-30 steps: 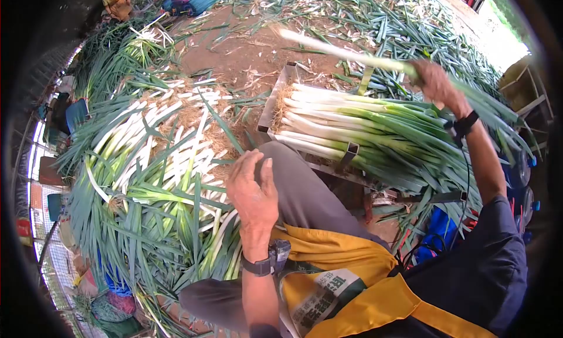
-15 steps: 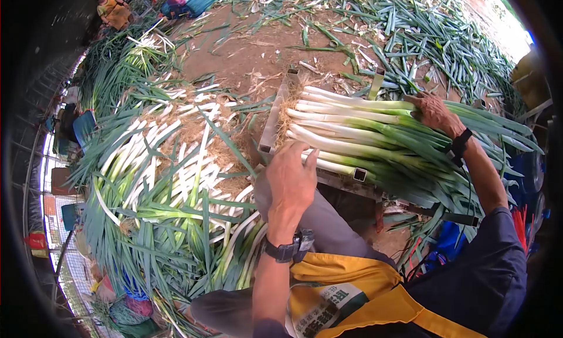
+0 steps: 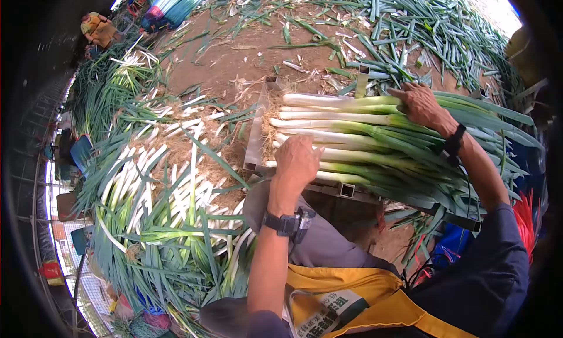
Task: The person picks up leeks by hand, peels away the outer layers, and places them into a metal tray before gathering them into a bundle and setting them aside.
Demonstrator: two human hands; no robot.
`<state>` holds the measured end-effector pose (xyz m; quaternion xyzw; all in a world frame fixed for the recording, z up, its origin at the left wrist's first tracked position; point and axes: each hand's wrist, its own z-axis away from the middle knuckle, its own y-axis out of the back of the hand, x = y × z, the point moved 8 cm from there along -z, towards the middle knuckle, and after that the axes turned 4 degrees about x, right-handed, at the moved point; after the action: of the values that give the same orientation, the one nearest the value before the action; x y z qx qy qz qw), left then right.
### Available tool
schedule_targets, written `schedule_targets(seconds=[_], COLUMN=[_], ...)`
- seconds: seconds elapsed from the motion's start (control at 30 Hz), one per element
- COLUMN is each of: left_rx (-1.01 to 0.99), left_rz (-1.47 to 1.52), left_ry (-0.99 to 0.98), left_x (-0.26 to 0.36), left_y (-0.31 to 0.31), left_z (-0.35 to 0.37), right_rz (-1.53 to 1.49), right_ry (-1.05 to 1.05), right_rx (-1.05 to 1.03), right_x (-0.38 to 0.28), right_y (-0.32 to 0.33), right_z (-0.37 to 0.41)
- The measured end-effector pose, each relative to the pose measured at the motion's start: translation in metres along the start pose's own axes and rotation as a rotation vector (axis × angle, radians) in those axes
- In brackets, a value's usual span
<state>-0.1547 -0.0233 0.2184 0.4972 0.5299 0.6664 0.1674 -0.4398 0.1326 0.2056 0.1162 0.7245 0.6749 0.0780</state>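
A row of large green onions (image 3: 340,122) lies across a low metal frame (image 3: 253,144), white stems and roots to the left, green leaves to the right. My left hand (image 3: 298,161) is closed over the near stems close to the roots, its fingertips partly hidden. At the far side of the row, my right hand (image 3: 425,108) curls over the green part of the onions, thumb stretched to the left. Its other fingers are partly hidden behind the edge of the row.
Loose green onions (image 3: 146,179) are heaped on the ground at the left. Cut green leaves (image 3: 434,27) cover the floor at the far right. Upright metal posts (image 3: 362,80) stand on the frame. A person (image 3: 99,30) is at the back left, near wrapped bundles (image 3: 176,6).
The view has shifted slightly, so the frame and onions appear further left. My left hand has moved a little to the right along the stems; my right hand stays by the far leaves.
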Motion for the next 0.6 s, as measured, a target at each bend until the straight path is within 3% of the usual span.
schedule_targets(seconds=[0.4,0.5,0.53,0.6], left_rx=[-0.220,-0.141,-0.183,-0.208], left_rz=[-0.048,-0.073,-0.088,-0.070], left_ry=[0.133,0.078,0.082,0.098], left_x=[-0.058,-0.055,-0.058,-0.066], left_y=[-0.081,-0.096,-0.106,-0.121], left_z=[-0.103,-0.120,-0.123,-0.128], right_rz=[-0.073,-0.056,-0.100,-0.125], right_ry=[-0.156,-0.123,-0.180,-0.233], right_rx=[-0.010,0.150,0.006,-0.081], right_x=[0.021,0.014,0.020,0.015], right_y=[-0.050,-0.042,-0.054,-0.045], right_z=[-0.009,-0.007,-0.007,-0.013])
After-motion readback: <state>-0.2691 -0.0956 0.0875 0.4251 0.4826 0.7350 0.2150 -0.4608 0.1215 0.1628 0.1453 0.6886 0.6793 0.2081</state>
